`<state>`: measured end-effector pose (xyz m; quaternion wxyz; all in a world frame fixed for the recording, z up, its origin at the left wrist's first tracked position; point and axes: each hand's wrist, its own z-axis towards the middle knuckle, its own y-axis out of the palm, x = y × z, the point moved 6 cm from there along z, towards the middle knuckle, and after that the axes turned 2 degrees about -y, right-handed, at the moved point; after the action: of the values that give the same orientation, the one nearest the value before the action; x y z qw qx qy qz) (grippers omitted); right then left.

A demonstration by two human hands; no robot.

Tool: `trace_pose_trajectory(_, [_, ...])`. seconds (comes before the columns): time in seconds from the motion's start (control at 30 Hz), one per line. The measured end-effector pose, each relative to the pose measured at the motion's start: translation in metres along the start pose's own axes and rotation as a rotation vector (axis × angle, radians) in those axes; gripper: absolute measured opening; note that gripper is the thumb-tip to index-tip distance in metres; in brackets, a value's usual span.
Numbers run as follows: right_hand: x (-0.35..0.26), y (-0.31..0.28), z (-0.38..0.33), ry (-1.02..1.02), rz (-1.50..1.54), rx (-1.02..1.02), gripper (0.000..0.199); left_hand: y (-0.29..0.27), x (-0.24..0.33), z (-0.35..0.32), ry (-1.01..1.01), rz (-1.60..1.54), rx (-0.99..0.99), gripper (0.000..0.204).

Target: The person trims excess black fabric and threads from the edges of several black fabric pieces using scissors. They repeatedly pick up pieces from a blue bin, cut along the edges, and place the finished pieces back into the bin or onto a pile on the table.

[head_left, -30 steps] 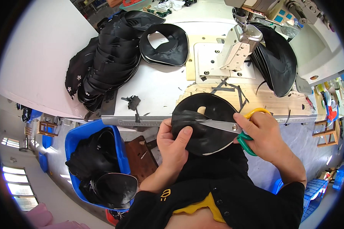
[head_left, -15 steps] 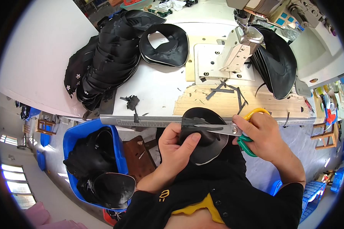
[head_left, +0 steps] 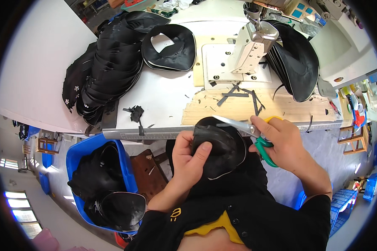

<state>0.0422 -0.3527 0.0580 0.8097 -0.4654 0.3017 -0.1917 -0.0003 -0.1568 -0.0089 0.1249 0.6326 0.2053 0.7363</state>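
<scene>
My left hand is closed on a curved black shoe upper, its thumb pressed flat on the near face. The upper hangs over my lap at the table's front edge, its pale-edged rim facing right. In my right hand is a pair of scissors with green and yellow handles. Its blades point left across the upper's top edge, slightly apart. Whether they touch the upper I cannot tell.
Behind stands a white post-bed sewing machine. Black uppers lie in a long stack, a ring-shaped pile and a right-hand pile. Black scraps litter the table. A blue bin of uppers is at lower left.
The scissors have lifted off the upper's face and tilted, blades now angled up along its top edge. My left hand has turned the upper slightly. The whole view has shifted a little.
</scene>
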Motion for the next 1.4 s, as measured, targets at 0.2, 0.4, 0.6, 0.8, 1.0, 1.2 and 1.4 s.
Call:
trace_pose_trajectory(0.2, [-0.006, -0.002, 0.0, -0.061, -0.042, 0.014, 0.063, -0.017, -0.005, 0.005, -0.031, -0.081, 0.074, 0.017])
trace_pose_trajectory(0.4, [-0.012, 0.015, -0.004, -0.09, -0.113, 0.013, 0.063, -0.017, -0.007, 0.007, -0.123, -0.225, 0.049, 0.024])
trace_pose_trajectory(0.6, [0.01, 0.03, -0.019, 0.242, 0.346, -0.138, 0.068, -0.03, -0.01, 0.004, -0.107, -0.14, 0.036, 0.022])
trace_pose_trajectory(0.8, [0.0, 0.041, -0.027, 0.192, 0.383, -0.266, 0.074, -0.038, -0.011, 0.002, -0.079, -0.19, 0.085, 0.021])
trace_pose_trajectory(1.0, [-0.014, 0.043, -0.019, 0.093, 0.245, -0.172, 0.071, -0.036, -0.013, -0.002, -0.037, -0.127, 0.084, 0.023])
trace_pose_trajectory(1.2, [-0.02, 0.036, -0.012, 0.016, 0.099, -0.116, 0.068, -0.032, -0.014, -0.001, -0.023, -0.18, 0.136, 0.021])
trace_pose_trajectory(1.4, [-0.01, 0.035, -0.015, 0.015, 0.162, -0.164, 0.064, -0.032, -0.016, 0.0, -0.073, -0.166, 0.138, 0.021])
